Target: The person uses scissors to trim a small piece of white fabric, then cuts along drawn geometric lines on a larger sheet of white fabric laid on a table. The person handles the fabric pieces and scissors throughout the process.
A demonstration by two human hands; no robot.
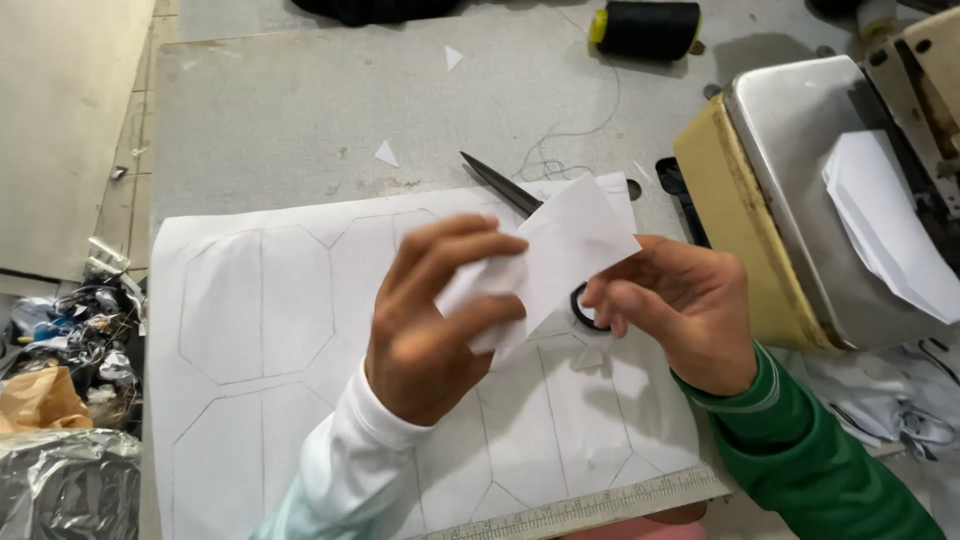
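The left hand pinches a small white paper cutout by its lower edge; the right hand grips black-handled scissors, blades poking out behind it. The piece looks light and floppy, easily creased, best held near the cut. Beneath lies a pencil-marked pattern sheet.

The left arm wears a white sleeve; the right arm a green sleeve with a pale-striped cuff.
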